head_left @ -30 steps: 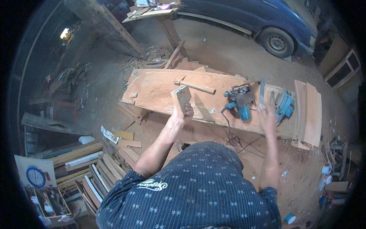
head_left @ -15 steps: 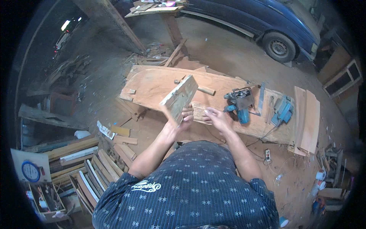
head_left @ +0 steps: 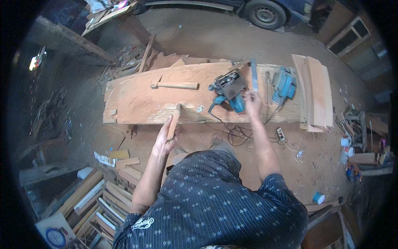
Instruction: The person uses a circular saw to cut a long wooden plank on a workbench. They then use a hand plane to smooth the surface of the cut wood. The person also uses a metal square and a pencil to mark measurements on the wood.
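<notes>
My left hand grips a short wooden board, held up on edge in front of the bench's near side. My right hand reaches over the bench, its fingers curled at the near end of a flat metal square; its fingertips are partly hidden. Just left of that hand is a teal power tool with a metal base plate, lying on its side. To the right lie pliers and a teal electric planer. A hammer with a wooden handle rests farther left.
The sawdust-covered wooden bench spans the view ahead. Long planks lie across its right end. Black cable coils on the ground beside a power strip. Stacked timber fills the lower left; a parked vehicle's wheel stands beyond.
My left hand has lowered the board and turned it edge-on. My right hand has moved away from it, out to the metal square. The view has shifted to the right.
</notes>
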`<state>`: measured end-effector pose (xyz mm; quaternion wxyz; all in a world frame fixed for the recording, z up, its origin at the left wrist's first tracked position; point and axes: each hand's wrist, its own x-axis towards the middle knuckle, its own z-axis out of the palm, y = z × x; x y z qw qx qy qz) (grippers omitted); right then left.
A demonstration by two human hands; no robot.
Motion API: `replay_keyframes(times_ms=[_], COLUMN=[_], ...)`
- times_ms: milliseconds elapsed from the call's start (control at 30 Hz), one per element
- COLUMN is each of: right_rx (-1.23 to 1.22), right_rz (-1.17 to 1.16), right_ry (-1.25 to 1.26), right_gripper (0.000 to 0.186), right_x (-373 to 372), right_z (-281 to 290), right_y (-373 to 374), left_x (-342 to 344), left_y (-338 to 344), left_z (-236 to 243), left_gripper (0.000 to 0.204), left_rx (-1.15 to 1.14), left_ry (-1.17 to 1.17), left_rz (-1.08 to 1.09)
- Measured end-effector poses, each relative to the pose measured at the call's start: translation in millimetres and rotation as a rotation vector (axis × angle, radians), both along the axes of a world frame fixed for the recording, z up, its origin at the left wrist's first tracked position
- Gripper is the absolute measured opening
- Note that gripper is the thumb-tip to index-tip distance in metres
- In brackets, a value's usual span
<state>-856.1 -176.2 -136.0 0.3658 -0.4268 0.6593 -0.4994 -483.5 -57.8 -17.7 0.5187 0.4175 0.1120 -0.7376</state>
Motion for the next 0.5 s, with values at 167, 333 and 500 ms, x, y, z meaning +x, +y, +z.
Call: replay_keyframes(times_ms=[167, 333, 500], right_rx=[0.46, 0.657, 0.876], right_rz=[0.06, -0.157, 0.118], right_ry=[0.618, 0.806, 0.466], right_gripper=[0.063, 0.065, 0.067], right_x=[-62.5, -27.2, -147.2], right_z=[-65.1, -136.0, -222.8], right_y=[-62.3, -85.4, -133.1], left_x=[-7.6, -0.9, -20.9], left_y=[-19.1, -5.2, -24.7], left_z=[-3.7, 20.3, 51.5], left_gripper=[0.016, 0.021, 0.022], left_rx=[-0.022, -0.004, 0.022], left_ry=[-0.134, -0.047, -0.084], left_rz=[-0.005, 0.128, 0.111])
